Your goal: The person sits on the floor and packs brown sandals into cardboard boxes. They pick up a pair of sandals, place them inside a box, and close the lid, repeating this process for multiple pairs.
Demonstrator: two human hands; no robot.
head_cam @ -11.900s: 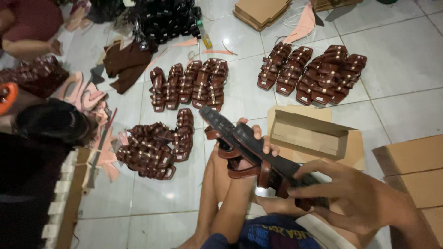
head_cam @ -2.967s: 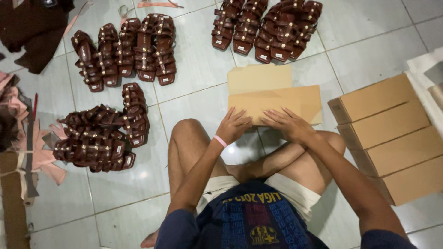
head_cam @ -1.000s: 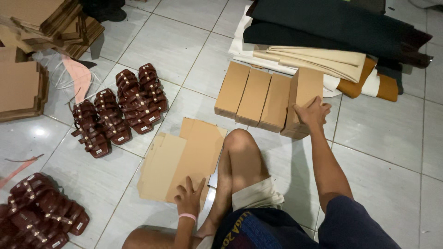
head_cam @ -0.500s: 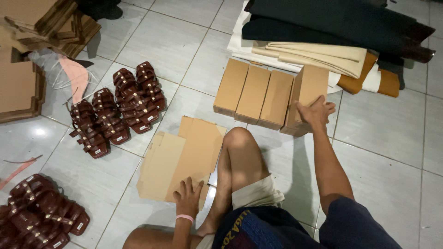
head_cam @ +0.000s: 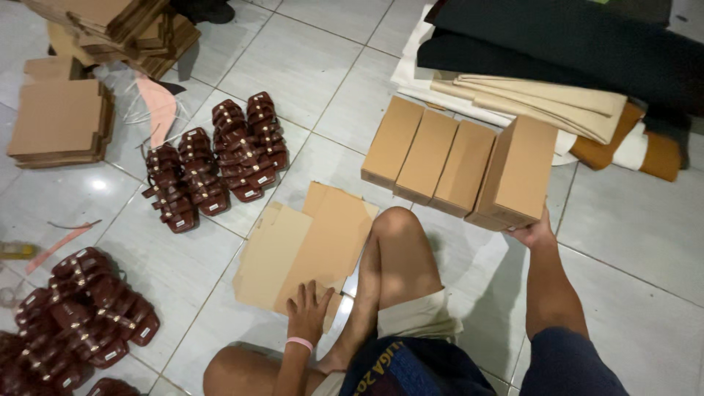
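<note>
Head view, looking down at a person seated on a pale tiled floor (head_cam: 308, 66) with one bare knee raised. The right hand (head_cam: 534, 233) reaches forward and takes hold of the near end of a closed brown cardboard box (head_cam: 517, 172); its grip is closed on the box's lower edge, fingers tucked beneath it and mostly hidden, and the box is tilted up on that side. This box stands at the right end of a row of three closed boxes (head_cam: 429, 158) of the same kind, lying side by side and touching one another, just beyond the knee. The left hand (head_cam: 308, 308), with a pink band at the wrist, lies flat with fingers spread, its grip released, pressing on the near edge of flat cardboard sheets (head_cam: 308, 246) spread on the floor beside the knee. Further left, dark brown sandals (head_cam: 220, 158) with pale studs are set out in close rows, and a second heap of sandals (head_cam: 81, 312) lies at the lower left. A stack of flattened boxes (head_cam: 59, 121) sits at the far left, with more cardboard (head_cam: 125, 26) piled behind it. At the upper right, folded dark, cream and tan sheet material (head_cam: 557, 66) is stacked just behind the box row.
</note>
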